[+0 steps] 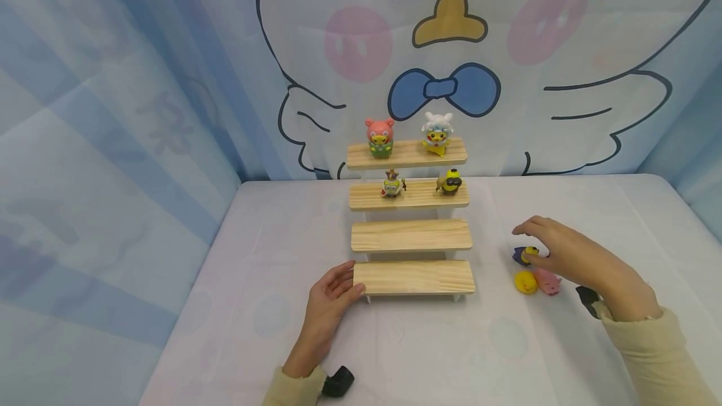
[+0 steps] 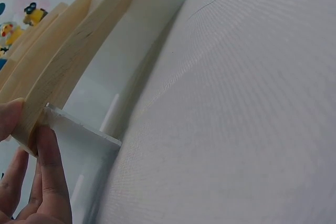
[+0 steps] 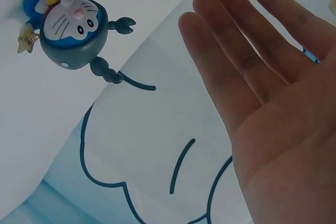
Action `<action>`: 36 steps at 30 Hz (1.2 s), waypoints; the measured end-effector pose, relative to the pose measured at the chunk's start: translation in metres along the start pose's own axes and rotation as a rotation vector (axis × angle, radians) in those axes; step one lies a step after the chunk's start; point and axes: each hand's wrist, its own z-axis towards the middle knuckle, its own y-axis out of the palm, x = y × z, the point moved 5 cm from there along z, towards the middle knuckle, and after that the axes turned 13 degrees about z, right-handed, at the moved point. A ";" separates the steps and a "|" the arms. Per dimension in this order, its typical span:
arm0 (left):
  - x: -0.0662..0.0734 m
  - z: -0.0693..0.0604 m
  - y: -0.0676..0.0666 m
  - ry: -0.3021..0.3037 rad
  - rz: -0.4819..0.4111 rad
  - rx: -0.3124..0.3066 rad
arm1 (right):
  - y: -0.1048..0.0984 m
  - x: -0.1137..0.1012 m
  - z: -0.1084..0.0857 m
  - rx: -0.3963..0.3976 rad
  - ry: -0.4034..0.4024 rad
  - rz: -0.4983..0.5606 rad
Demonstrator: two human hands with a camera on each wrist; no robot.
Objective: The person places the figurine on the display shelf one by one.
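A stepped display stand has several pale wooden boards; my left hand [image 1: 323,312] pinches the left end of its lowest board [image 1: 414,277]. In the left wrist view, the thumb lies on top of the board and fingers below, beside a clear support [image 2: 84,127]. My right hand [image 1: 586,262] is over the table right of the stand, its fingers extended, above a dark-and-yellow figurine [image 1: 517,256]. A round yellow figurine [image 1: 526,282] and a pink one [image 1: 548,282] lie close by. The right wrist view shows a blue-and-white cat-faced figurine [image 3: 71,27] beside the straight fingers.
On the top board [image 1: 407,154] stand a pink-hooded figurine [image 1: 380,138] and a white-hooded one [image 1: 437,133]. The second board [image 1: 417,196] bears a crowned figurine [image 1: 392,183] and a yellow-and-black one [image 1: 450,182]. A printed curtain [image 1: 316,130] hangs behind.
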 end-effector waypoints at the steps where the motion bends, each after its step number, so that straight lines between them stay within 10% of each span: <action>1: 0.000 0.000 0.000 0.000 0.001 0.000 | 0.000 0.001 0.000 -0.003 0.002 0.001; 36: -0.003 0.000 -0.001 0.018 0.001 0.001 | 0.009 0.013 0.006 -0.059 0.051 0.026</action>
